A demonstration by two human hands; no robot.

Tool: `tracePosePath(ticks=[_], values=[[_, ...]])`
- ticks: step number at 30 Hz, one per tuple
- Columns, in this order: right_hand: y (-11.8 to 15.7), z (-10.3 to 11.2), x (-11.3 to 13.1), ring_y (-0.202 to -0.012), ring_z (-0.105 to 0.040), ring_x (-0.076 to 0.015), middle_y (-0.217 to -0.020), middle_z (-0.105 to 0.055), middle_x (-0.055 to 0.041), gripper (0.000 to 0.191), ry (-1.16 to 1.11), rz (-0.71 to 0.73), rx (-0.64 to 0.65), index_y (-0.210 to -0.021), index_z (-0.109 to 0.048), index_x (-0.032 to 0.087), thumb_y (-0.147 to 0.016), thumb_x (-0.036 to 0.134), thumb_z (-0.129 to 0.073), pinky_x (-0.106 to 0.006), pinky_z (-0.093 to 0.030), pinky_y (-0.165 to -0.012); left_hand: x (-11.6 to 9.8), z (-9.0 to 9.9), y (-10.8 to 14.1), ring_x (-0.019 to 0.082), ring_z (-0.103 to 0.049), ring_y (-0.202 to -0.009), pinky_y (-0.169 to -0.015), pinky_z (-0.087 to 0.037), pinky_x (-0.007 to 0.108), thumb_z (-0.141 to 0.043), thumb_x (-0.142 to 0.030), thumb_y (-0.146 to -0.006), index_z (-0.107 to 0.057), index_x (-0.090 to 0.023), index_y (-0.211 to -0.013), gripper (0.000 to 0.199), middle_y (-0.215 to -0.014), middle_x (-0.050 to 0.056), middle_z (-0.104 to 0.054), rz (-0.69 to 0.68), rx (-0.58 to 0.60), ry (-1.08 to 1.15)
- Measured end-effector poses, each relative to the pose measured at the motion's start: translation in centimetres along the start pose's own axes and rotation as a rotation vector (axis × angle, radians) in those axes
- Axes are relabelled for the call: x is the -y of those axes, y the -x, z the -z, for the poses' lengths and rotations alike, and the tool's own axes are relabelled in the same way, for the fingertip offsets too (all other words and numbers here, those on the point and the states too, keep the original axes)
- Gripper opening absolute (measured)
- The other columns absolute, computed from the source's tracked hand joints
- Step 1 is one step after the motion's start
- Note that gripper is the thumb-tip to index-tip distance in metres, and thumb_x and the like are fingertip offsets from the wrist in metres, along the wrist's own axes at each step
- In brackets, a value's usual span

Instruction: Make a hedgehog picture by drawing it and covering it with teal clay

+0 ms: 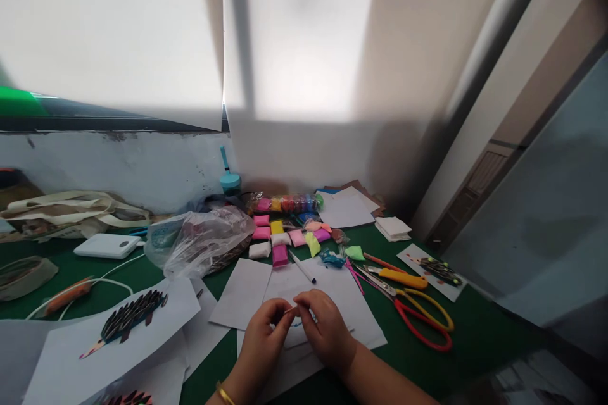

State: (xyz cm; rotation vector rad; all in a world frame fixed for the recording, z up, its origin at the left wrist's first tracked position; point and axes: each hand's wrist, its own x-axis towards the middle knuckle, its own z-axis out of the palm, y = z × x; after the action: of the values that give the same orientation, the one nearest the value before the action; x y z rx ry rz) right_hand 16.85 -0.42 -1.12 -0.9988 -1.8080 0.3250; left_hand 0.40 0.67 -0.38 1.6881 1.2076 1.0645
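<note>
Above the white paper sheets (351,304) at the front middle, my left hand (266,335) and my right hand (325,329) meet at the fingertips. The fingers of both are pinched together around something small and pale, too small to name. Under them, a bit of blue shows on the paper. A white marker (303,267) lies just beyond my hands. Behind it are packets of coloured clay, among them a magenta packet (280,255) and a yellow-green packet (312,244).
Scissors with red and yellow handles (422,324) and an orange-yellow cutter (403,278) lie right. Hedgehog pictures on paper (178,312) lie left, another card (455,291) right. Behind are a plastic bag (199,237), a white device (105,245) with a cable, and a tape roll (26,277).
</note>
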Motion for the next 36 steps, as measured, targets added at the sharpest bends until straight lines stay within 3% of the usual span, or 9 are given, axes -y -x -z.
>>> tracePosePath(ticks=[4,9,13,18,23,28,36], values=[[0.1,0.0,-0.4,-0.088,-0.061,-0.0205,-0.094,-0.066,-0.0067,0.024,-0.01,-0.018,-0.03,-0.113,-0.056,0.02,-0.093,0.016,-0.045,-0.035,-0.049,-0.08,-0.3,0.2,0.0,0.02,-0.061,-0.072,-0.066,-0.05,0.03,-0.059,-0.053,-0.084,-0.066,-0.018,-0.081,0.035,-0.076,0.004,-0.067,0.03,-0.016,0.043],[-0.1,0.1,-0.2,-0.077,-0.056,-0.0191,-0.079,-0.061,-0.0032,0.009,0.03,-0.05,-0.016,-0.087,-0.056,0.021,-0.089,0.017,-0.049,-0.032,-0.045,-0.071,-0.7,0.5,0.0,0.021,-0.061,-0.073,-0.068,-0.05,0.03,-0.057,-0.056,-0.084,-0.065,-0.018,-0.08,0.039,-0.076,0.005,-0.067,0.053,-0.014,0.053],[-0.3,0.1,0.1,-0.072,-0.053,-0.0179,-0.074,-0.058,-0.0021,0.013,0.057,-0.028,-0.011,-0.079,-0.054,0.021,-0.089,0.017,-0.047,-0.031,-0.042,-0.067,-0.8,0.3,0.1,0.021,-0.061,-0.073,-0.067,-0.05,0.03,-0.059,-0.056,-0.083,-0.065,-0.018,-0.078,0.039,-0.075,0.004,-0.066,0.051,-0.014,0.037],[-0.3,0.1,0.0,-0.071,-0.053,-0.0179,-0.072,-0.057,-0.0019,0.014,0.062,-0.012,0.001,-0.078,-0.053,0.022,-0.089,0.017,-0.047,-0.031,-0.04,-0.067,-0.4,0.2,0.2,0.02,-0.064,-0.078,-0.073,-0.052,0.032,-0.062,-0.049,-0.084,-0.068,-0.019,-0.099,0.034,-0.09,0.006,-0.07,0.039,-0.006,0.04],[-0.2,0.0,0.1,-0.071,-0.053,-0.0179,-0.073,-0.058,-0.0019,0.011,0.076,-0.007,0.031,-0.077,-0.054,0.021,-0.085,0.015,-0.049,-0.031,-0.039,-0.067,-0.3,0.2,0.2,0.019,-0.061,-0.073,-0.069,-0.049,0.03,-0.059,-0.045,-0.087,-0.068,-0.02,-0.08,0.027,-0.078,0.004,-0.068,-0.031,0.002,-0.044],[-0.1,-0.1,0.0,-0.071,-0.052,-0.0177,-0.072,-0.057,-0.0015,0.008,0.075,-0.005,0.047,-0.078,-0.053,0.021,-0.084,0.015,-0.051,-0.032,-0.038,-0.068,-0.3,0.2,0.1,0.018,-0.06,-0.071,-0.067,-0.048,0.029,-0.061,-0.041,-0.087,-0.068,-0.021,-0.078,0.023,-0.076,0.002,-0.067,-0.031,-0.006,-0.058],[-0.2,-0.1,0.0,-0.071,-0.052,-0.0174,-0.072,-0.057,-0.0014,0.01,0.065,-0.006,0.032,-0.076,-0.052,0.021,-0.084,0.015,-0.05,-0.031,-0.036,-0.067,0.2,0.1,0.1,0.02,-0.066,-0.081,-0.075,-0.052,0.032,-0.065,-0.04,-0.084,-0.072,-0.023,-0.1,0.024,-0.089,0.004,-0.072,-0.013,0.008,0.033]])
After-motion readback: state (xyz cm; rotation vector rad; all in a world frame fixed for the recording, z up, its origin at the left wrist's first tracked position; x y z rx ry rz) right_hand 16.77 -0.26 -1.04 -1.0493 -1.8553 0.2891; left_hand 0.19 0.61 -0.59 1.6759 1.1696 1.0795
